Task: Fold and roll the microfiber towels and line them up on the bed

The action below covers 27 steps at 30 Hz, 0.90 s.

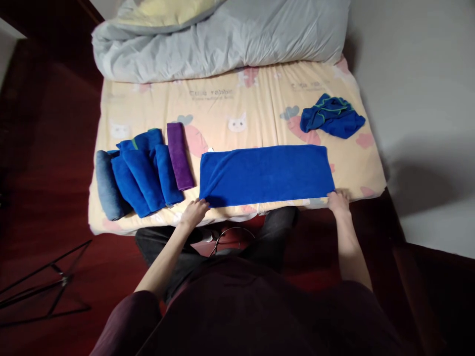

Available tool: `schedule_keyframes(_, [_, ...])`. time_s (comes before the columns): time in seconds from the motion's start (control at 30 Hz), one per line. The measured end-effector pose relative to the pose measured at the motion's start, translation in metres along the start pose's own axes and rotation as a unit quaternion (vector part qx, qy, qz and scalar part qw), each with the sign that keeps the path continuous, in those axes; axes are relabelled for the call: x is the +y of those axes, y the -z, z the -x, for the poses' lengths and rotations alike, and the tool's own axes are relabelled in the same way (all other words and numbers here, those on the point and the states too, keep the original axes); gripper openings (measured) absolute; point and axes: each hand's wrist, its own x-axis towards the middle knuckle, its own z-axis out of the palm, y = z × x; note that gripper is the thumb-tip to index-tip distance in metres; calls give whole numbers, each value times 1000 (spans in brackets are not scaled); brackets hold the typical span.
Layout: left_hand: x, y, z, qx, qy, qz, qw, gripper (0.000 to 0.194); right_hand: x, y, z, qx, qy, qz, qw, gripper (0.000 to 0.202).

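A blue towel lies spread in a wide rectangle near the front edge of the bed, with a few creases at its left end. My left hand pinches its near left corner. At the near right corner, the fingers of my right hand are closed on the cloth. Left of the towel lies a folded purple towel, beside several folded or rolled blue towels and a grey-blue roll. A crumpled blue cloth with green edging rests farther back on the right.
The bed has a pale patterned sheet. A grey quilt is bunched across its far side. A white wall stands on the right. Black stand legs are on the dark red floor at lower left.
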Motion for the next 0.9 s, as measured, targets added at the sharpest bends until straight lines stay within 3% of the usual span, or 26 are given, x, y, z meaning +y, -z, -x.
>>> schedule_keyframes(0.07, [31, 17, -33, 71, -6, 23, 997, 33, -58, 17, -7, -7, 28, -17, 999, 39])
schedule_keyframes(0.17, [86, 29, -98, 209, -3, 86, 974, 50, -175, 27, -12, 55, 145, -129, 979, 59])
schedule_keyframes(0.27, [129, 4, -147, 225, 5, 141, 964, 59, -277, 4, -7, 28, 235, -210, 949, 67])
schedule_keyframes(0.37, [142, -40, -161, 179, 4, 171, 969, 67, -320, -35, 1, -33, 290, -260, 920, 73])
schedule_keyframes(0.43, [138, -63, -159, 166, 9, 171, 971, 70, -320, -55, 4, -52, 291, -277, 914, 74])
schedule_keyframes(0.5, [132, -74, -156, 166, 14, 166, 972, 70, -314, -67, 3, -50, 286, -288, 913, 73])
schedule_keyframes(0.73, [130, -76, -159, 173, 17, 175, 969, 66, -302, -76, -8, -38, 309, -279, 908, 65])
schedule_keyframes(0.8, [131, -77, -160, 181, 31, 163, 969, 62, -273, -71, -15, -33, 307, -258, 916, 61])
schedule_keyframes(0.9, [132, -78, -160, 197, 33, 145, 969, 58, -192, -57, -32, -14, 245, -220, 944, 61])
